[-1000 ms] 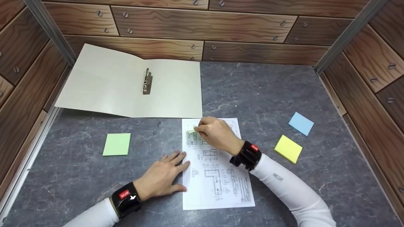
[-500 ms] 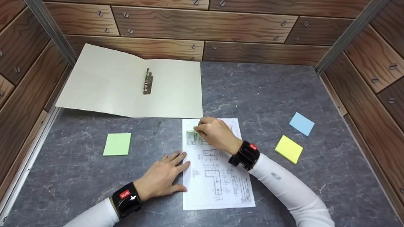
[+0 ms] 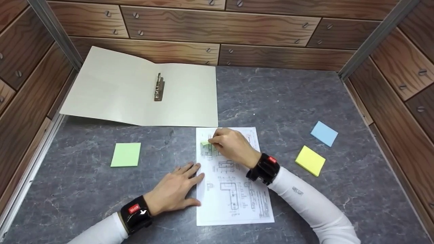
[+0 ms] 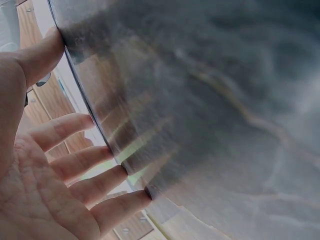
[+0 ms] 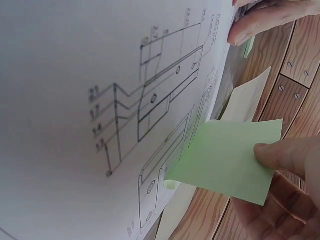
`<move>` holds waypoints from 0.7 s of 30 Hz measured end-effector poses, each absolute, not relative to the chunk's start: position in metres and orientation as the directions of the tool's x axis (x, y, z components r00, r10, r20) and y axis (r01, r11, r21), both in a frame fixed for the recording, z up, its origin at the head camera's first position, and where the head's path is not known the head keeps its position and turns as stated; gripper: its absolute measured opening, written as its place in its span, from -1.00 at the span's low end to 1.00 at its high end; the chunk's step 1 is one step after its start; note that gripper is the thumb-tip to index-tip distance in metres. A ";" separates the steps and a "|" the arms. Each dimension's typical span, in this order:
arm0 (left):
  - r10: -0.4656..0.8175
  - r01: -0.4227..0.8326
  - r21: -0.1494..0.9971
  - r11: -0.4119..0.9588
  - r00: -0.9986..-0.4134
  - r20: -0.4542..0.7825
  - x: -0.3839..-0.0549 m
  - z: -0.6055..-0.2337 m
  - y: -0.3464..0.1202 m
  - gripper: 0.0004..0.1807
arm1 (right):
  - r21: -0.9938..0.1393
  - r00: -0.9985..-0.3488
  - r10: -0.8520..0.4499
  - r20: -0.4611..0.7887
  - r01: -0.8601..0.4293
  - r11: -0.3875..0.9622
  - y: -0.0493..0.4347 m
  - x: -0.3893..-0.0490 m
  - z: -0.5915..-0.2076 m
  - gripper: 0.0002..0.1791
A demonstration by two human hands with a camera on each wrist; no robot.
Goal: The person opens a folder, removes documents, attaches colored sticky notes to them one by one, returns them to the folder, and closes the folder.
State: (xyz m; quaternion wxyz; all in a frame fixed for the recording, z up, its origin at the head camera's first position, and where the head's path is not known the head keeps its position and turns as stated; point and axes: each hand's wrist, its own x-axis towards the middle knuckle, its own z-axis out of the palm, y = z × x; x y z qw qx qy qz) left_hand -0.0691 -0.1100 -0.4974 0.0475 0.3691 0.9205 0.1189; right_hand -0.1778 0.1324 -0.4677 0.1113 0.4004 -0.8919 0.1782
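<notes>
A printed sheet with technical drawings lies on the table in the head view. Over its upper left part, my right hand pinches a small green sticky note. In the right wrist view the note stands up off the page between thumb and fingers, its lower edge curled near the paper. My left hand lies flat beside the sheet, fingers spread, fingertips at its left edge. From below, the left wrist view shows that hand's palm and straight fingers touching the table.
A white lever arch binder lies spread open behind the sheet, its metal clip upright. On the left sits a green sticky note pad. To the right are yellow and blue pads. Wood-patterned walls enclose the table.
The right hand has shifted very slightly toward the person, and the pinched green sticky note has moved with it. The left hand and the sheet have stayed in place.
</notes>
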 end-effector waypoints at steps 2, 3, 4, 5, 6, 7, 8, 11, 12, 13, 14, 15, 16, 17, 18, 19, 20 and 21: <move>0.691 0.668 0.255 0.699 -0.723 -0.002 -0.069 -0.497 -0.110 -0.08 | -0.246 -0.663 -0.666 0.341 -0.747 0.618 0.133 -0.178 -0.466 -0.83; 0.691 0.667 0.257 0.699 -0.723 -0.003 -0.069 -0.497 -0.110 -0.08 | -0.253 -0.667 -0.662 0.342 -0.744 0.619 0.134 -0.178 -0.465 -0.83; 0.691 0.667 0.259 0.699 -0.723 -0.004 -0.069 -0.497 -0.110 -0.08 | -0.256 -0.669 -0.658 0.345 -0.742 0.620 0.134 -0.179 -0.464 -0.83; 0.690 0.666 0.261 0.699 -0.724 -0.004 -0.069 -0.497 -0.110 -0.08 | -0.256 -0.670 -0.655 0.349 -0.741 0.621 0.134 -0.179 -0.464 -0.83; 0.690 0.665 0.263 0.699 -0.724 -0.005 -0.069 -0.497 -0.110 -0.08 | -0.255 -0.670 -0.652 0.355 -0.740 0.622 0.134 -0.180 -0.463 -0.83; 0.689 0.664 0.265 0.700 -0.725 -0.005 -0.069 -0.497 -0.110 -0.08 | -0.253 -0.669 -0.649 0.362 -0.740 0.623 0.134 -0.180 -0.462 -0.83; 0.690 0.664 0.264 0.699 -0.724 -0.005 -0.069 -0.497 -0.110 -0.08 | -0.250 -0.667 -0.646 0.371 -0.742 0.622 0.134 -0.181 -0.462 -0.84; 0.691 0.666 0.262 0.698 -0.723 -0.002 -0.069 -0.496 -0.110 -0.09 | -0.236 -0.658 -0.641 0.395 -0.747 0.622 0.134 -0.182 -0.461 -0.84; 0.692 0.667 0.261 0.698 -0.722 -0.002 -0.069 -0.496 -0.110 -0.09 | -0.232 -0.655 -0.641 0.400 -0.749 0.620 0.134 -0.182 -0.461 -0.84; 0.692 0.668 0.259 0.697 -0.721 -0.003 -0.069 -0.496 -0.110 -0.09 | -0.230 -0.653 -0.643 0.402 -0.751 0.619 0.134 -0.182 -0.461 -0.83; 0.693 0.670 0.255 0.697 -0.721 -0.003 -0.069 -0.496 -0.110 -0.09 | -0.228 -0.651 -0.645 0.401 -0.752 0.618 0.133 -0.182 -0.461 -0.83; 0.693 0.670 0.254 0.698 -0.721 -0.003 -0.069 -0.496 -0.110 -0.09 | -0.226 -0.649 -0.647 0.400 -0.754 0.617 0.133 -0.182 -0.461 -0.83; 0.693 0.670 0.253 0.698 -0.721 -0.004 -0.069 -0.496 -0.110 -0.09 | -0.223 -0.648 -0.650 0.396 -0.755 0.617 0.133 -0.182 -0.461 -0.83; 0.693 0.669 0.254 0.698 -0.721 -0.005 -0.069 -0.496 -0.110 -0.09 | -0.221 -0.647 -0.653 0.393 -0.756 0.616 0.133 -0.182 -0.462 -0.84; 0.693 0.669 0.254 0.699 -0.721 -0.006 -0.069 -0.496 -0.110 -0.09 | -0.222 -0.647 -0.655 0.390 -0.756 0.615 0.132 -0.182 -0.462 -0.84; 0.693 0.668 0.255 0.699 -0.721 -0.007 -0.069 -0.497 -0.110 -0.09 | -0.222 -0.648 -0.656 0.388 -0.756 0.616 0.132 -0.182 -0.463 -0.84; 0.693 0.668 0.258 0.698 -0.721 -0.007 -0.069 -0.497 -0.110 -0.09 | -0.221 -0.647 -0.658 0.386 -0.757 0.615 0.132 -0.181 -0.463 -0.84; 0.693 0.667 0.261 0.697 -0.721 -0.007 -0.069 -0.497 -0.110 -0.09 | -0.222 -0.646 -0.659 0.384 -0.758 0.614 0.132 -0.181 -0.464 -0.85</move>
